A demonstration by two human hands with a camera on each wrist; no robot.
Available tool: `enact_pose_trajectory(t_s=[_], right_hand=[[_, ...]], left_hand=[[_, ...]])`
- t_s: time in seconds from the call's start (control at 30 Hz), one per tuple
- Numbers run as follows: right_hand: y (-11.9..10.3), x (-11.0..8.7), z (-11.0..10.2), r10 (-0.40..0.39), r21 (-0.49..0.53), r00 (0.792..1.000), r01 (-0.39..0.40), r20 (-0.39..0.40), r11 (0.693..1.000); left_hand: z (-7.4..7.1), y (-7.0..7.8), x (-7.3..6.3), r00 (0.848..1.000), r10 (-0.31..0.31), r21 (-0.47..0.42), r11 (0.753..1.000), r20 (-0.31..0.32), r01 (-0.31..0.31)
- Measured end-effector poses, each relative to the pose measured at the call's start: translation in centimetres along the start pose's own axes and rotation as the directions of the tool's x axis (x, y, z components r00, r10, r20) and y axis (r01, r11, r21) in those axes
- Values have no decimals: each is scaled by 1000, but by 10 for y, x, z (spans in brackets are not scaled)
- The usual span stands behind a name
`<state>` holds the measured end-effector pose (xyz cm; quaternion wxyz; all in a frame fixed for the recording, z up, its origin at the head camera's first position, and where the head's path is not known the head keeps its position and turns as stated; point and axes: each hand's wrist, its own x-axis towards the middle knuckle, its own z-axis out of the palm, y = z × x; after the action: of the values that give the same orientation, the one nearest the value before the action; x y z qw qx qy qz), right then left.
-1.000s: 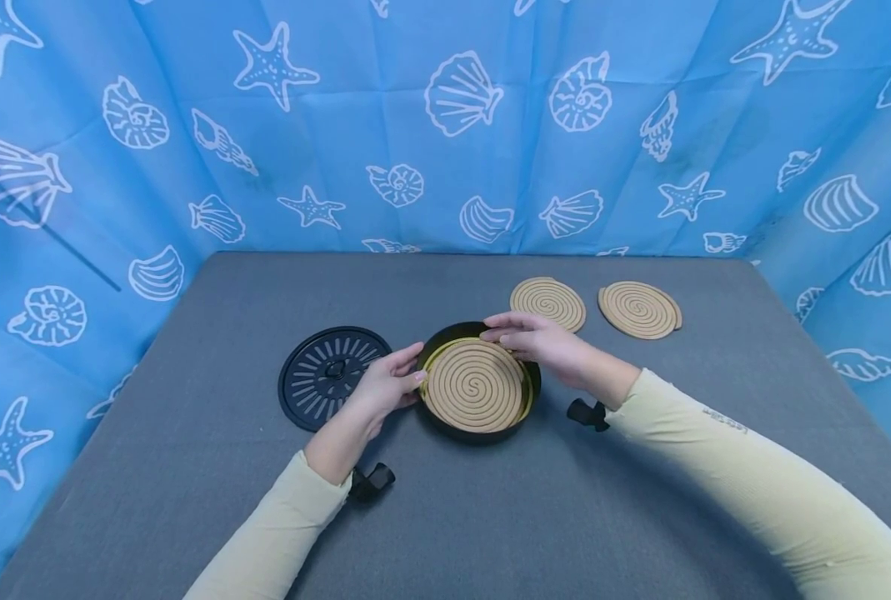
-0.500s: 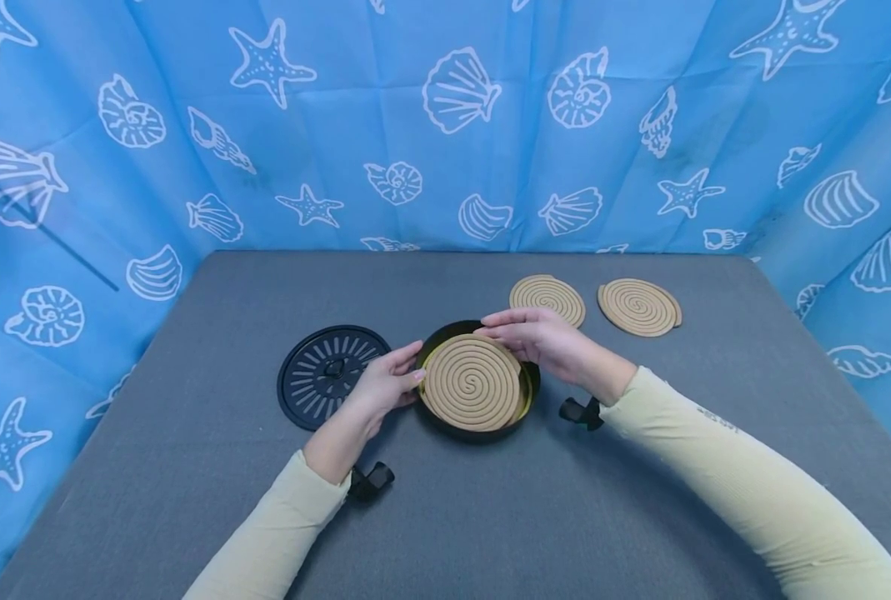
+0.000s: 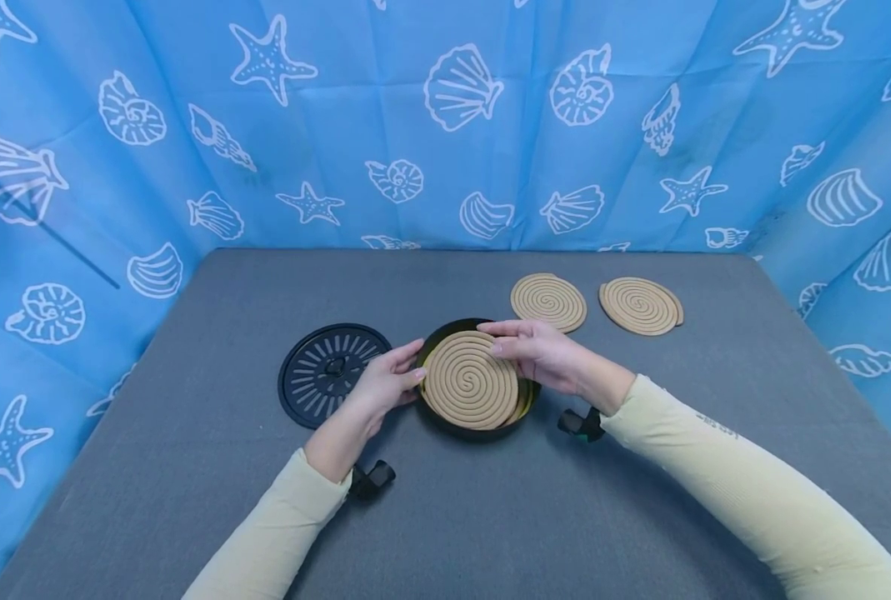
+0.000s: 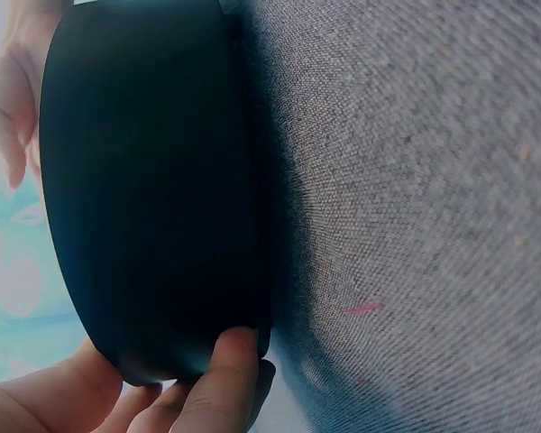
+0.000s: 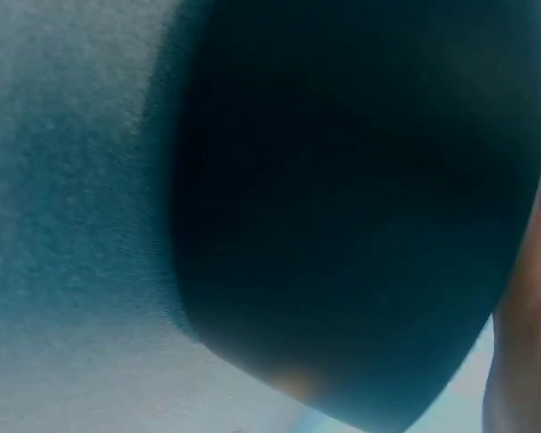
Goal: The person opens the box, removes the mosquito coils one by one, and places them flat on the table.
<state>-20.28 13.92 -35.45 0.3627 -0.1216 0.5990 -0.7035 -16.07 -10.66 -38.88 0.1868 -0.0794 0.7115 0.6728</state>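
Observation:
A tan spiral mosquito coil (image 3: 470,379) lies in the mouth of a round black tin (image 3: 483,435), with a second coil edge showing under its right side. My left hand (image 3: 381,385) grips the tin's left side, thumb at the rim; in the left wrist view its fingers (image 4: 225,379) press the tin's dark outer wall. My right hand (image 3: 543,354) pinches the coil's upper right edge, the thumb over its face; its other fingertips are hidden. The right wrist view shows mostly the tin's dark wall (image 5: 343,207), with part of my hand at the right edge.
Left of the tin lies a black slotted lid (image 3: 325,387), partly behind my left hand. Two more mosquito coils, a nearer-centre one (image 3: 548,298) and a right one (image 3: 640,306), lie at the back of the grey table (image 3: 475,525). A blue curtain (image 3: 340,125) hangs behind.
The top mosquito coil has shifted slightly left and shows more of the coil beneath it. My right hand has moved a little, its thumb now over the coil. The left hand stays at the tin.

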Motion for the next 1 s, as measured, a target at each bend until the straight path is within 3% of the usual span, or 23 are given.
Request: enact_pose_trajectory(t_s=[0.3, 0.73, 1.0], right_hand=[[6, -6, -1, 53, -32, 989, -49, 141, 998], [3, -20, -4, 46, 48, 998, -47, 34, 998], [-5, -33, -9, -9, 38, 1000, 10, -30, 999]], left_hand=[[1, 1, -1, 1000, -5, 5, 1000, -3, 5], [2, 2, -1, 1000, -9, 7, 1000, -7, 9], [2, 3, -5, 1000, 11, 13, 1000, 6, -11]])
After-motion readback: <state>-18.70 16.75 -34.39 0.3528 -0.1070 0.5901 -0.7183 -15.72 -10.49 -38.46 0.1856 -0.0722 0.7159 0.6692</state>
